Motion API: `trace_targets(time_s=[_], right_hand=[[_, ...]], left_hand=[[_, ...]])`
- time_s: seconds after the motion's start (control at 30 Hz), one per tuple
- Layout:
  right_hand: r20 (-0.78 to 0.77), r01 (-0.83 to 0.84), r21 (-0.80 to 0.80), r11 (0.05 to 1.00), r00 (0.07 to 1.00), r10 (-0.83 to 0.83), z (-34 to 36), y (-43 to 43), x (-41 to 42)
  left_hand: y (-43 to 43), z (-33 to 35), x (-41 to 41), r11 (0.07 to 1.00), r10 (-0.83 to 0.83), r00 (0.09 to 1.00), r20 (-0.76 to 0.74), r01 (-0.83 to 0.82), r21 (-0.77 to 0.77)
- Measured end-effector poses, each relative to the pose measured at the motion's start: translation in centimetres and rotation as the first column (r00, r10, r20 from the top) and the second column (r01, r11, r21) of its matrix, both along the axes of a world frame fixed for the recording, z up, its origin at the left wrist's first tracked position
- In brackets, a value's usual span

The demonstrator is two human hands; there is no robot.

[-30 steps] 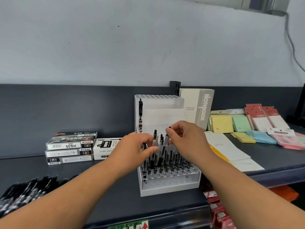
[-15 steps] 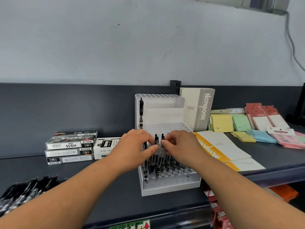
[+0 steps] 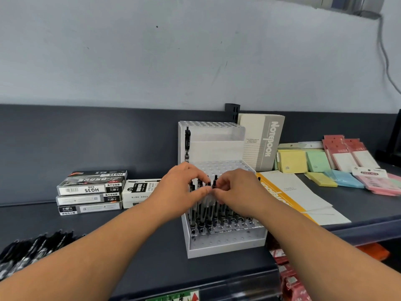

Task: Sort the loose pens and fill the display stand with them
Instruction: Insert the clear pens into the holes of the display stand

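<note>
Now hands (image 3: 181, 192) (image 3: 237, 192) lower, pinching pens (image 3: 205, 213) in stand (image 3: 225, 246).

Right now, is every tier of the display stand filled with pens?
No: the display stand's upper perforated tiers show empty holes, with only one black pen standing at the back left.
</note>
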State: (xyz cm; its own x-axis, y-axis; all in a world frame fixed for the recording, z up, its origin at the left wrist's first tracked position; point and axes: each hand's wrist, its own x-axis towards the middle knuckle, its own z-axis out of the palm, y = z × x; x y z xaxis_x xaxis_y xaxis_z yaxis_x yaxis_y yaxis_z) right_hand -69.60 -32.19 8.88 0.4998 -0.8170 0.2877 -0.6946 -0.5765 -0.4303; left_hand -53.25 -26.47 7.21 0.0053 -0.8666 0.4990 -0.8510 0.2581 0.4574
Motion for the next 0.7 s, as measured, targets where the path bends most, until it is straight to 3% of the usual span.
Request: trace_targets(time_s=[0.2, 0.7], right_hand=[[0.001, 0.004, -0.001, 1.000, 1.000, -0.004, 0.0, 0.0, 0.0], [-0.172, -0.008, -0.077, 0.997, 0.985, -0.006, 0.3, 0.7, 0.8]], left_hand=[[-0.7, 0.6, -0.6, 0.999, 0.031, 0.999, -0.032, -0.029, 0.044], [-0.2, 0.2, 0.3, 0.998, 0.038, 0.999, -0.027, -0.037, 0.053]])
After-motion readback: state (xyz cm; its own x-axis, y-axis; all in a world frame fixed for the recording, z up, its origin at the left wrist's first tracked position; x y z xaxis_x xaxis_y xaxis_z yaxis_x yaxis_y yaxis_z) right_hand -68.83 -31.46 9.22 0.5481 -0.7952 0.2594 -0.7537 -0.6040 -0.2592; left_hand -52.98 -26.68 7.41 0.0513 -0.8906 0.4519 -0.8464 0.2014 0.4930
